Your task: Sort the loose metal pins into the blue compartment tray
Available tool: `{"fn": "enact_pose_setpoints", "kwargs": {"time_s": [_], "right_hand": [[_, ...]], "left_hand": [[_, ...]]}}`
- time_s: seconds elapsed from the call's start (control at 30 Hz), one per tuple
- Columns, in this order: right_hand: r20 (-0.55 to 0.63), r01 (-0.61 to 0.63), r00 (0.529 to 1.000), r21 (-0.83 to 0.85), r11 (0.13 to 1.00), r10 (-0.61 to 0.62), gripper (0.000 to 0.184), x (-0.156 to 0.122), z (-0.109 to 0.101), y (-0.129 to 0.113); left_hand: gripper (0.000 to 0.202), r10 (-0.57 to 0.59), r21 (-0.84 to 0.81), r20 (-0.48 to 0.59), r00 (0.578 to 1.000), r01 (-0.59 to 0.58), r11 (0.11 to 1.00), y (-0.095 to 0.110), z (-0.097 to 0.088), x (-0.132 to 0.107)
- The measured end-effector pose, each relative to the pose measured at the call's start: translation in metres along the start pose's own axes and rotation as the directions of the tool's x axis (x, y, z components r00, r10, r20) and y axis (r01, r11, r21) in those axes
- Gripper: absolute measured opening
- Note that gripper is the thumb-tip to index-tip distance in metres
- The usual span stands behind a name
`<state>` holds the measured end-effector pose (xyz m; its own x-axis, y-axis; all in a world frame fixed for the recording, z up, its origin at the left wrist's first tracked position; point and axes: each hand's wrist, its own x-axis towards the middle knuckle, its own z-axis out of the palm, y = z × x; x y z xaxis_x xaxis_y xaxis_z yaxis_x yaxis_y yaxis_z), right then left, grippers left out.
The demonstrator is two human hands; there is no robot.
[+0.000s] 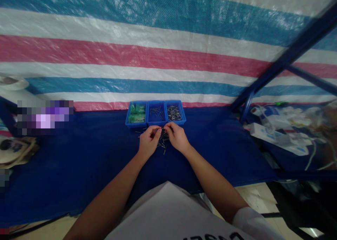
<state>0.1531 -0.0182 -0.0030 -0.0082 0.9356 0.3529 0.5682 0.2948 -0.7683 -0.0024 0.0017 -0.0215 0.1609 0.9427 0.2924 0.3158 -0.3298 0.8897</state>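
My left hand [148, 141] and my right hand [177, 136] meet over a small heap of thin metal pins [162, 141] on the blue cloth table [79, 152]. Both hands have their fingers pinched together on pins from the heap. Just behind them stand three joined blue bins: the left bin [136, 114] holds green parts, the middle bin [156, 112] holds a few dark pins, and the right bin [174, 112] holds many metal pins.
A striped red, white and blue tarp [158, 50] hangs behind the table. A blue metal frame [276, 68] rises on the right, with white power strips and cables [279, 136] beyond it. Clutter lies at the left edge [15, 150].
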Motion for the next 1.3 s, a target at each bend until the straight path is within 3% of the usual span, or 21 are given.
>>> {"fn": "enact_pose_setpoints", "kwargs": {"time_s": [0.23, 0.67, 0.83, 1.3], "right_hand": [[-0.011, -0.007, 1.0, 0.014, 1.0, 0.007, 0.021, -0.0002, 0.0017, 0.0025], [-0.027, 0.177, 0.984, 0.032, 0.984, -0.177, 0.015, -0.0005, 0.0043, 0.004], [-0.039, 0.172, 0.984, -0.008, 0.985, -0.172, 0.016, -0.0012, 0.0054, 0.004], [-0.043, 0.169, 0.985, 0.01, 0.985, -0.169, 0.015, 0.0005, 0.0032, 0.0035]], "left_hand": [[0.025, 0.027, 0.064, -0.006, 1.0, -0.027, 0.998, 0.0023, -0.0024, 0.0005], [0.037, 0.009, 0.114, -0.017, 1.0, -0.007, 0.994, 0.0036, -0.0058, 0.0013], [0.031, 0.034, 0.108, -0.023, 0.999, -0.031, 0.994, 0.0041, -0.0047, 0.0], [0.026, -0.044, 0.032, -0.071, 0.997, 0.046, 0.998, 0.0032, -0.0043, 0.0007]]}}
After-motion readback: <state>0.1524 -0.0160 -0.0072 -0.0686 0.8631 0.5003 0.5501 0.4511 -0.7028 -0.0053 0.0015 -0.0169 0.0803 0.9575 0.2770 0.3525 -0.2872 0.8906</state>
